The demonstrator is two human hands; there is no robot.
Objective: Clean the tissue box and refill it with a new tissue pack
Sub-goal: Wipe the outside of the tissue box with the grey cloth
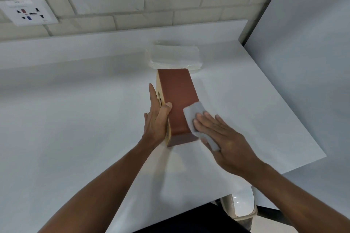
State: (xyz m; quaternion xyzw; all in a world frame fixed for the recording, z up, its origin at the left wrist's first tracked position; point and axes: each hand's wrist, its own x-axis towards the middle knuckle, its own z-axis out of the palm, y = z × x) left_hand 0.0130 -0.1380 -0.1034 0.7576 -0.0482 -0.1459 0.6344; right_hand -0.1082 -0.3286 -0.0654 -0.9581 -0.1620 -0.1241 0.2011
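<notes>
A brown tissue box [178, 98] with a pale wooden face lies on its side in the middle of the white table [75, 111]. My left hand [157, 119] holds it from the left, fingers flat against the pale face and thumb over the brown top. My right hand [221, 136] presses a folded white cloth [195, 117] with straight fingers against the box's right side near its front end. Behind the box lies a tissue pack [173, 56] in clear wrap, flat on the table.
A brick wall with a white socket plate [28, 12] runs along the back. A white partition [303, 62] stands on the right. The table's edge runs diagonally at the lower right, with a chair armrest [240, 206] below it.
</notes>
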